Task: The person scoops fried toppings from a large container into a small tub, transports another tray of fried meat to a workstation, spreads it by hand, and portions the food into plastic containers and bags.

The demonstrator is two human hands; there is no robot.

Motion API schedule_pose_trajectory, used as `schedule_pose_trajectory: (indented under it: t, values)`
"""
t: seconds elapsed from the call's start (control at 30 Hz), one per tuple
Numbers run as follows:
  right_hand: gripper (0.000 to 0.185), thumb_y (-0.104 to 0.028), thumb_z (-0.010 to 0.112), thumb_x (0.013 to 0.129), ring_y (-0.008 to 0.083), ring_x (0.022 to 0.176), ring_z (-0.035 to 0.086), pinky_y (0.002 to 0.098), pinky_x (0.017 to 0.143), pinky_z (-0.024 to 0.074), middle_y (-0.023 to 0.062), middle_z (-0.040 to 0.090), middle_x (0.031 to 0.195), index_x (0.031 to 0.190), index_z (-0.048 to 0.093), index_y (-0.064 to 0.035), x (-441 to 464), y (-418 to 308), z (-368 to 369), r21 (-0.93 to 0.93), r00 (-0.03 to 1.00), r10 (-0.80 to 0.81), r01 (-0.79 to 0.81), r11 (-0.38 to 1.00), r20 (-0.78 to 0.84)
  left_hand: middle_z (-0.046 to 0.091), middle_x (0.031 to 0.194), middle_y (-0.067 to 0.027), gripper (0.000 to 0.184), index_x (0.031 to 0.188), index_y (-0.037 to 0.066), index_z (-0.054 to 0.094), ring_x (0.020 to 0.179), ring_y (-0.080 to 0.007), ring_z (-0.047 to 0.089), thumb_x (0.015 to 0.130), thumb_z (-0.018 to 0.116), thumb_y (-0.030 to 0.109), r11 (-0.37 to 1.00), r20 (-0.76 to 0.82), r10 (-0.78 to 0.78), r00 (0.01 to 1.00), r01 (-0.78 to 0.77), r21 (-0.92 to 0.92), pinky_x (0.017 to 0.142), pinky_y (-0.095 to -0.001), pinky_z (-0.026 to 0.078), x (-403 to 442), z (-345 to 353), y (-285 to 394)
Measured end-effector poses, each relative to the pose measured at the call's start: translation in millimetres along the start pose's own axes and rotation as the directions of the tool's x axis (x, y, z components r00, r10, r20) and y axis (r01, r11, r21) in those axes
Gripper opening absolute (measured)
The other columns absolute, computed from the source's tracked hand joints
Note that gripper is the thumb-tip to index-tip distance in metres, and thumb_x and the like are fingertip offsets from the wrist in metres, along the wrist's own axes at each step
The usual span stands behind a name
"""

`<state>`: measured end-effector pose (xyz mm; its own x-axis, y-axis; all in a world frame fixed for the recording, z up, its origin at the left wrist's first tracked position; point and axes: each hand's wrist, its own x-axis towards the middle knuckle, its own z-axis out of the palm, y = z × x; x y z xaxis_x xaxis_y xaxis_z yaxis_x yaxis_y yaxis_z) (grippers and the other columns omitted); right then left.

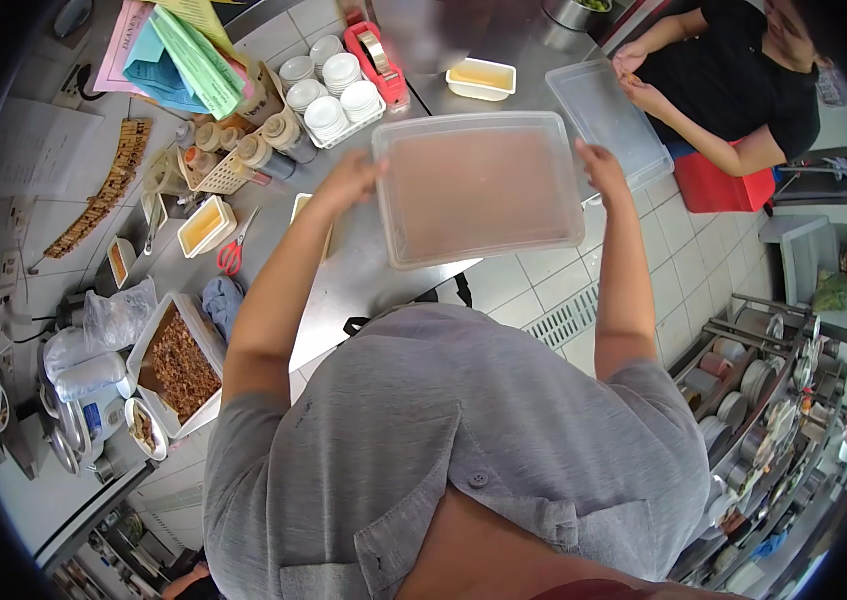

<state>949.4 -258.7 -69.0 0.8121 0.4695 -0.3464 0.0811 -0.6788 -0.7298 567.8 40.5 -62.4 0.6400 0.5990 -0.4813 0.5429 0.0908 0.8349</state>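
A large rectangular container with a translucent lid (481, 188) is in front of me, with something pinkish-brown showing dimly through it. At its left side is my left hand (351, 182), slightly blurred, its fingers against the edge. My right hand (600, 168) is by the upper right edge, its fingers apart and its thumb raised; whether it touches the rim I cannot tell. Another translucent lid (608, 125) lies on the counter to the right. Beyond the container sits a white tub with yellow contents (481, 78).
Around the steel counter (343, 290) are stacked white cups (328, 112), a red tape dispenser (376, 62), a bottle basket (213, 172), red scissors (231, 258) and a tray of brown food (183, 365). A co-worker (733, 80) stands at the upper right near a red bin (718, 188).
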Motion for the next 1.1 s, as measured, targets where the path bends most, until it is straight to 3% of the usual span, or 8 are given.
schedule_pose_trajectory:
  t: [0.23,0.5,0.57,0.6,0.67,0.77,0.93,1.1]
  values:
    - [0.070,-0.054,0.031,0.105,0.0483,0.118,0.059,0.0535,0.102,0.0446,0.0311,0.065,0.120,0.120,0.067,0.0047,130.8,-22.3,85.9,-0.398,0.971,-0.132,0.043,0.916,-0.198,0.066,0.107,-0.0015,0.050,0.126,0.010,0.061,0.097,-0.0154,0.060,0.091,0.072,0.045,0.909,-0.096,-0.227,0.969,0.175,-0.378,0.084,-0.0331,0.049,92.7,11.5,-7.4]
    - [0.054,-0.047,0.037,0.105,0.0445,0.117,0.061,0.0500,0.100,0.0469,0.0281,0.065,0.122,0.124,0.067,-0.0057,179.4,22.0,88.1,-0.458,0.930,-0.338,0.239,0.856,-0.147,0.072,0.083,-0.0129,0.026,0.091,0.004,0.076,0.072,-0.0233,0.067,0.085,0.080,0.029,0.955,-0.360,-0.001,0.933,-0.106,-0.278,0.065,-0.0419,0.053,125.3,26.1,-38.7]
    - [0.042,-0.030,0.037,0.105,0.0366,0.112,0.065,0.0468,0.095,0.0515,0.0213,0.068,0.121,0.128,0.066,-0.0088,211.6,49.3,81.0,-0.741,0.849,-0.529,0.355,0.570,0.000,0.074,0.085,-0.0204,0.037,0.092,0.003,0.077,0.081,-0.0317,0.071,0.086,0.076,0.039,0.992,-0.457,0.110,0.883,-0.066,0.110,0.075,-0.0441,0.055,101.9,24.8,-24.6]
    - [0.038,-0.016,0.051,0.095,0.0384,0.102,0.068,0.0474,0.087,0.0543,0.0253,0.069,0.113,0.128,0.062,-0.0009,292.0,118.3,87.6,-0.827,0.486,-0.874,0.488,0.278,-0.008,0.072,0.115,-0.0167,0.049,0.108,0.011,0.075,0.105,-0.0368,0.069,0.086,0.070,0.054,0.989,-0.376,0.080,0.923,-0.025,0.148,0.090,-0.0475,0.053,98.2,21.1,-28.9]
    - [0.041,-0.028,0.060,0.096,0.0396,0.097,0.067,0.0491,0.085,0.0528,0.0263,0.068,0.109,0.117,0.063,0.0060,142.9,-4.8,79.5,-0.322,0.799,-0.340,0.195,0.927,-0.495,0.065,0.126,-0.0164,0.052,0.123,0.010,0.066,0.107,-0.0366,0.067,0.090,0.068,0.050,0.958,-0.661,0.269,0.700,-0.123,0.258,0.090,-0.0438,0.054,58.3,35.8,-34.0]
    - [0.038,-0.027,0.067,0.092,0.0388,0.101,0.061,0.0510,0.093,0.0436,0.0198,0.066,0.108,0.115,0.063,0.0019,66.3,-47.2,88.4,-0.549,0.461,-0.623,0.301,0.780,-0.632,0.060,0.130,-0.0132,0.042,0.130,0.009,0.059,0.112,-0.0265,0.063,0.097,0.066,0.034,0.912,-0.539,0.342,0.770,-0.410,-0.007,0.090,-0.0370,0.053,-63.6,-3.7,-43.8]
    - [0.031,-0.017,0.070,0.086,0.0353,0.111,0.054,0.0483,0.098,0.0379,0.0153,0.064,0.114,0.114,0.064,-0.0024,-56.5,-91.9,151.1,-0.521,0.439,-0.788,0.592,0.614,-0.430,0.067,0.103,-0.0103,0.021,0.108,0.005,0.067,0.090,-0.0208,0.065,0.099,0.063,0.024,0.920,-0.872,0.378,0.311,-0.229,0.317,0.081,-0.0341,0.053,-216.5,-121.5,-167.2]
    - [0.029,-0.010,0.069,0.084,0.0329,0.123,0.049,0.0467,0.106,0.0299,0.0131,0.062,0.125,0.112,0.063,-0.0065,-210.6,-154.2,270.7,-0.191,0.376,-0.926,0.906,0.377,-0.044,0.064,0.087,-0.0058,0.029,0.101,0.004,0.065,0.074,-0.0136,0.057,0.102,0.058,0.033,0.948,-0.966,-0.150,-0.208,-0.307,-0.081,0.066,-0.0281,0.047,-367.3,-257.8,-264.6]
